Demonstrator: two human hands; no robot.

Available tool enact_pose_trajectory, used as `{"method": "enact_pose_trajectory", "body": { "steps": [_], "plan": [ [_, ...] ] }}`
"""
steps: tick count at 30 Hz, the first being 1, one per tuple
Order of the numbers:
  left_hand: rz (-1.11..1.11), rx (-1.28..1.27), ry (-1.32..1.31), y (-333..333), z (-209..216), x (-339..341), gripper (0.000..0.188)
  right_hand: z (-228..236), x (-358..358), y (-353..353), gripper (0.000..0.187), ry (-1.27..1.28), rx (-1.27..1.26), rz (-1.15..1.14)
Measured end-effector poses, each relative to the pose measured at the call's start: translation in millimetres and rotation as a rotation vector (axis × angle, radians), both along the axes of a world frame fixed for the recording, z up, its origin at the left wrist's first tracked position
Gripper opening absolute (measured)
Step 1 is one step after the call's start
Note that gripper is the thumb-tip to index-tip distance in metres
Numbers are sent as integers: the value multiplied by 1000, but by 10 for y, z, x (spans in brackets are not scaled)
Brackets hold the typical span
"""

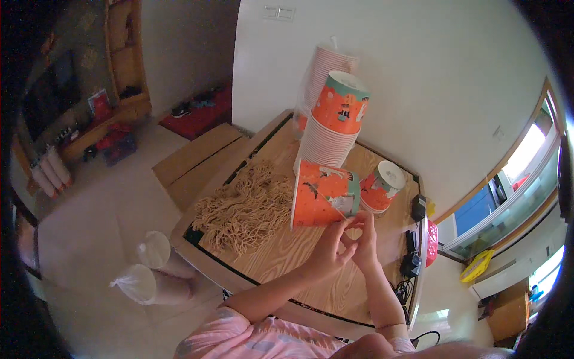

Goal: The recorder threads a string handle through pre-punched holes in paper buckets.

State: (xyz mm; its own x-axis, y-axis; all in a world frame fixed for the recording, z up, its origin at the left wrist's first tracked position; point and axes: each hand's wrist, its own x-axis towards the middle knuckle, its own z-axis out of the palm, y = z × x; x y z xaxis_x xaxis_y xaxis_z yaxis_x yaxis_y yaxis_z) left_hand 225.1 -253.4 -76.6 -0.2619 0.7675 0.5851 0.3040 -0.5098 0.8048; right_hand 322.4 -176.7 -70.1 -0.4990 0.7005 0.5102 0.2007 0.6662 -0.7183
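Observation:
An orange paper bucket (323, 196) with a green band lies tipped sideways in front of me, its wide rim facing left. My left hand (330, 254) is closed, fingertips against the bucket's lower right side. Beside it my right hand (363, 240) has its fingers bent together, almost touching the left fingertips by the bucket's base. A thin pale line, perhaps a cord, runs across the bucket toward the fingers; what the right fingers pinch is too small to tell. Left of the bucket lies a heap of tan twine cords (242, 209).
Behind stands a tall stack of nested paper buckets (326, 143), with a bagged stack (329, 66) behind it. One upside-down bucket (382, 185) sits to the right. Black adapters and cables (409, 263) line the wooden table's (287, 269) right edge. Bagged bucket stacks (152, 284) lie on the floor.

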Motion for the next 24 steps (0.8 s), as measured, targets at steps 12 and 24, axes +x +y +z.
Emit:
{"method": "enact_pose_trajectory", "body": {
  "steps": [12, 24],
  "plan": [
    [38, -78, 103, -144, 1, -31, 55, -34, -69, 7, 29, 102, -182, -39],
    [254, -240, -243, -48, -317, -952, 17, 242, 184, 340, 18, -2, 45, -235]
  ]
}}
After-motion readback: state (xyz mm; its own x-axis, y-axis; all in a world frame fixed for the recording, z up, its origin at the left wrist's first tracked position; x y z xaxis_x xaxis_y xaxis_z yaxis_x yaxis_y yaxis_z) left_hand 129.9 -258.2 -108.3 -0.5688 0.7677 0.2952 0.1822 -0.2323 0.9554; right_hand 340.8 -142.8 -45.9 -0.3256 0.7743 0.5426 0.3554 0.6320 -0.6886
